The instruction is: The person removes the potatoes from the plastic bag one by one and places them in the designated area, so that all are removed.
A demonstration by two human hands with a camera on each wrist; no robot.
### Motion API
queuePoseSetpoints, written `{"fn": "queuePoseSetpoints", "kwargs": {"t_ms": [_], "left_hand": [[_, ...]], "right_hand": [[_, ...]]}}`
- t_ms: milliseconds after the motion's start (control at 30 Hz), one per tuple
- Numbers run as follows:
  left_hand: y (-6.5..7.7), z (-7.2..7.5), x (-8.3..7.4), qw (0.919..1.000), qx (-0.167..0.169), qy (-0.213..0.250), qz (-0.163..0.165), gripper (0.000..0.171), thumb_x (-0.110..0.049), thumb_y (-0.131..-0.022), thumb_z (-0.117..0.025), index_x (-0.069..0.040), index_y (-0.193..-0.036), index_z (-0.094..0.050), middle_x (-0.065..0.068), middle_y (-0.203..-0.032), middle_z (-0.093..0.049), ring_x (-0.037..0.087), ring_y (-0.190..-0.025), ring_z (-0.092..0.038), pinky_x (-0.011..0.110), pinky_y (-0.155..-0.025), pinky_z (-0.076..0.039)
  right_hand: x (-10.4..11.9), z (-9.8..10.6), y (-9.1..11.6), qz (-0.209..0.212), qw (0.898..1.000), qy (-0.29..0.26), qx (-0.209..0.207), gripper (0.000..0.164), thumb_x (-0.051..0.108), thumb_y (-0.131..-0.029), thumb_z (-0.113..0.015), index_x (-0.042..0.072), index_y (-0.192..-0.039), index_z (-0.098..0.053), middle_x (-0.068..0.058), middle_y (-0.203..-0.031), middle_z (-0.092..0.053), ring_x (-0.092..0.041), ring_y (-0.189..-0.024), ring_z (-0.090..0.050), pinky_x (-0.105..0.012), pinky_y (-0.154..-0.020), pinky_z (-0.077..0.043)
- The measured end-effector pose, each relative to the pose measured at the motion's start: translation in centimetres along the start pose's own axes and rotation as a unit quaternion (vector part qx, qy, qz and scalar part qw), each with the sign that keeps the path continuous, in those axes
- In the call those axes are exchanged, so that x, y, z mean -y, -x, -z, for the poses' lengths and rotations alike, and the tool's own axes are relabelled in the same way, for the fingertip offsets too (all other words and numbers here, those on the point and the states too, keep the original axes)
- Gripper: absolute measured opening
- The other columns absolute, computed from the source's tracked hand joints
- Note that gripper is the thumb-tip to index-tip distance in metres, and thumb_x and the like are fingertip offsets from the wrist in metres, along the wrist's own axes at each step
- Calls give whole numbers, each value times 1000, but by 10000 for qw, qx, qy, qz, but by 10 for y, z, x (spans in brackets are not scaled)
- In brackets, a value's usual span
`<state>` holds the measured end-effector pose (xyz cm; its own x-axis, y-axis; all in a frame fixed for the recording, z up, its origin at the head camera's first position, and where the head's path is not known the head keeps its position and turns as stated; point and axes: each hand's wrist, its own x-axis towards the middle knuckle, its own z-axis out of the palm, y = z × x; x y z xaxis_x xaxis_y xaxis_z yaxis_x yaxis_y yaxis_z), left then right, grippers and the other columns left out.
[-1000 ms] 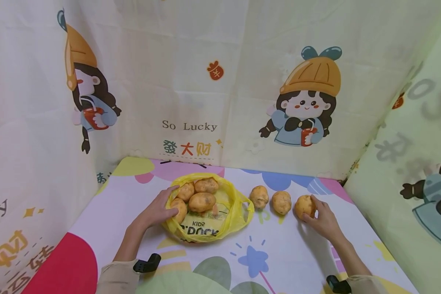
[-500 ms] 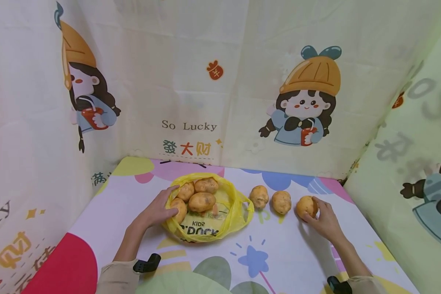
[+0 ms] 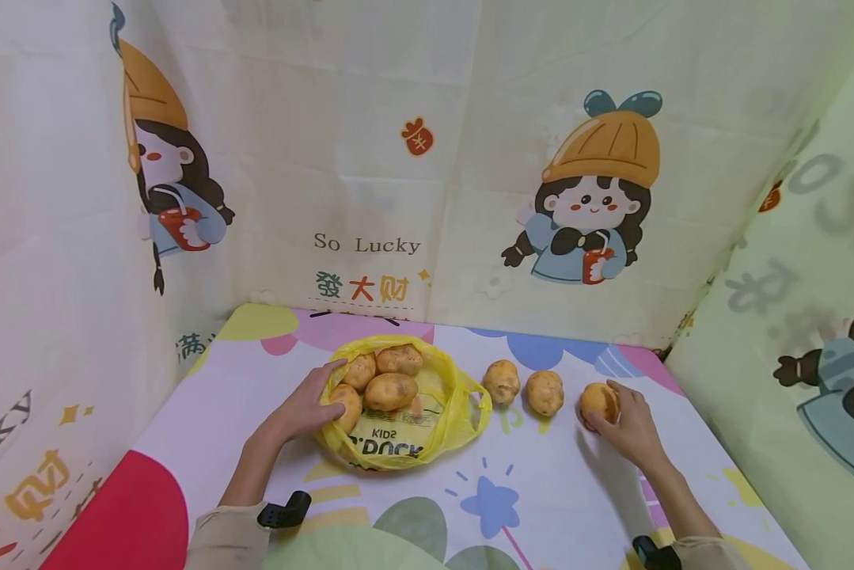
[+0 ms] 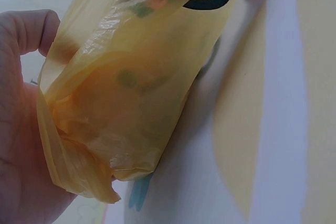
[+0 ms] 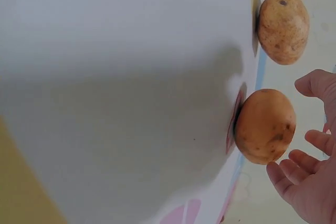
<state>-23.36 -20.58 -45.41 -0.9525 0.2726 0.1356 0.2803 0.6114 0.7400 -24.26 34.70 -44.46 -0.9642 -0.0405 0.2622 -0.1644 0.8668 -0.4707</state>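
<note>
A yellow plastic bag (image 3: pixel 462 427) lies with its mouth open, and several potatoes (image 3: pixel 391 392) sit inside its left half. At the bag's left rim my left hand (image 3: pixel 309 404) grips the plastic; in the left wrist view the film (image 4: pixel 131 108) hides some of the fingers. To the right of the bag, two potatoes stand in a row: one (image 3: pixel 502 382) beside the bag handle, another (image 3: pixel 544 393) further right. My right hand (image 3: pixel 629 423) hovers around the row's rightmost potato (image 5: pixel 265 127), thumb and fingers spread; the thumb is apart from it, the fingertips close to its edge.
A patterned cloth covers the table (image 3: pixel 540 499). Printed fabric walls (image 3: pixel 455 198) enclose it at the back and on both sides. A dark wrist camera (image 3: pixel 286 511) sits on the left wrist, another (image 3: pixel 656 552) on the right.
The rightmost potato has shifted slightly right and turned a little, with my right hand around it. My left hand and the bag have stayed in place.
</note>
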Motion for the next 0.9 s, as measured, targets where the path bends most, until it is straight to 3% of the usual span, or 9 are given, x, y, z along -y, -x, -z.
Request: {"fn": "queuePoseSetpoints", "kwargs": {"t_ms": [333, 733, 900], "left_hand": [[-1, 0, 0, 10000, 4, -12, 19, 83, -19, -80, -62, -1, -156, -33, 30, -153, -37, 46, -141, -35, 67, -113, -28], [0, 0, 0, 10000, -11, -9, -8, 83, -19, -79, -62, -1, -155, -33, 31, -153, -37, 47, -142, -34, 68, -113, -28], [0, 0, 0, 10000, -7, -43, -18, 83, -20, -80, -62, -1, -155, -33, 31, -153, -37, 47, -141, -34, 68, -113, -28]], "right_hand": [[19, 0, -1, 439, 9977, -189, -479, 69, 17, -87, -73, -11, -142, -43, -38, -131, -47, -53, -118, -43, -65, -93, -38], [54, -5, 0, 911, 9919, -438, -769, 66, 11, -85, -76, -8, -141, -48, -35, -134, -50, -54, -120, -44, -68, -97, -37], [68, -10, 0, 937, 9913, -494, -788, 66, 10, -85, -77, -6, -143, -48, -32, -131, -51, -47, -113, -47, -62, -93, -39]]}}
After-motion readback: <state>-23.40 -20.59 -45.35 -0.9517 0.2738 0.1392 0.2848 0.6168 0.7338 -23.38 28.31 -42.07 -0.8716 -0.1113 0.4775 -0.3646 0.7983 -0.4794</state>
